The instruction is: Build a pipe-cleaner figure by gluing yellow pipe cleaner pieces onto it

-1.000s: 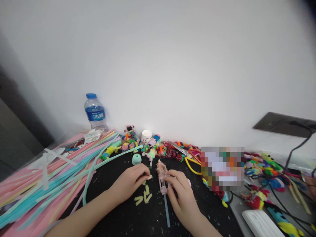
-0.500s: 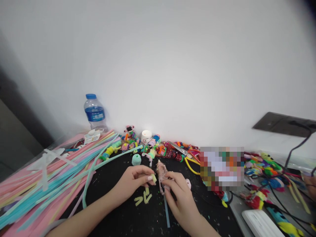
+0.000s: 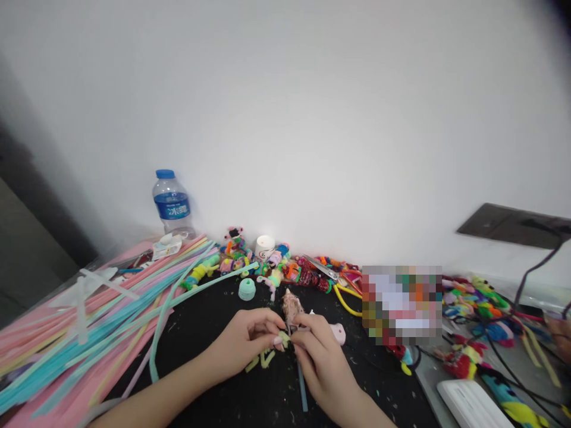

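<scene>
My left hand (image 3: 250, 342) pinches a small folded piece of pale yellow pipe cleaner (image 3: 284, 340). The fingertips of my right hand (image 3: 322, 353) are closed at the other side of that piece, against my left fingertips. Partly under my right hand lies a pink glue gun (image 3: 292, 306), its smeared nozzle pointing away and its handle showing to the right. A translucent bluish glue stick (image 3: 303, 389) sticks out behind it. Short pale yellow cut pieces (image 3: 267, 359) lie below my left hand. A mint green coil (image 3: 247, 289) stands beyond it.
Long pastel pipe cleaners (image 3: 111, 333) cover the left side. A water bottle (image 3: 172, 205) stands by the wall. Scissors with yellow handles (image 3: 348, 299) lie among colourful pipe cleaner figures (image 3: 306, 274). A white device (image 3: 473, 404) and black cables (image 3: 495, 351) are at right, with another person's hand (image 3: 559, 333).
My right fingers have moved from the glue gun's side to the yellow piece. My left hand has shifted slightly right and nearer to me, so both hands now meet.
</scene>
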A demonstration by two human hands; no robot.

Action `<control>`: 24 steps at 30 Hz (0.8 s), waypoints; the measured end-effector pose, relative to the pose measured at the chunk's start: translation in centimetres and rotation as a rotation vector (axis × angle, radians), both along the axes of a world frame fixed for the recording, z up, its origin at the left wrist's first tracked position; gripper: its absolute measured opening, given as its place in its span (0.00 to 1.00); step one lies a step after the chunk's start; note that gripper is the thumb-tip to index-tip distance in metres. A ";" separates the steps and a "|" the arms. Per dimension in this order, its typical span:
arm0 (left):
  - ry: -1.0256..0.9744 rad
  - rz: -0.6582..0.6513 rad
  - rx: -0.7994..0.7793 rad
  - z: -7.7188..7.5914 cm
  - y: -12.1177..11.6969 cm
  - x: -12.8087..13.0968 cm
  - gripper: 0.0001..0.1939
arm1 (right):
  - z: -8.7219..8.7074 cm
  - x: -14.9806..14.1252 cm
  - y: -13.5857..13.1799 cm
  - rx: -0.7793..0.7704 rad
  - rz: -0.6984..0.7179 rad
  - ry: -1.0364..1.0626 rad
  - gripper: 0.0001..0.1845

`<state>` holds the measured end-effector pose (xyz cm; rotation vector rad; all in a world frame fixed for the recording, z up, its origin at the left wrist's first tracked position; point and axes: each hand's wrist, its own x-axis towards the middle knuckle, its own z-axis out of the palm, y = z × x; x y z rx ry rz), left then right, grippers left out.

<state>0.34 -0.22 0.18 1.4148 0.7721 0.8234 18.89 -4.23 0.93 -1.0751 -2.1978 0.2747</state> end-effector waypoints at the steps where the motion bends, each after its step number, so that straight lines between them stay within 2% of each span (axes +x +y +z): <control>1: 0.005 -0.005 -0.002 0.0 0.0 0.0 0.07 | 0.0 0.0 0.0 -0.008 0.003 -0.001 0.11; 7: 0.044 -0.099 -0.004 -0.3 -0.5 0.0 0.09 | 0.0 0.2 -0.1 -0.039 0.023 0.005 0.12; 13: -0.002 -0.072 -0.021 -0.3 0.0 -0.2 0.08 | 0.0 0.3 -0.1 -0.057 0.027 0.042 0.13; 16: 0.093 -0.060 0.061 0.0 0.2 -0.5 0.06 | 0.1 0.4 0.0 -0.049 0.019 0.060 0.13; 24: 0.240 -0.107 0.217 0.3 0.0 -0.7 0.11 | 0.3 0.3 -0.1 -0.064 0.038 0.010 0.12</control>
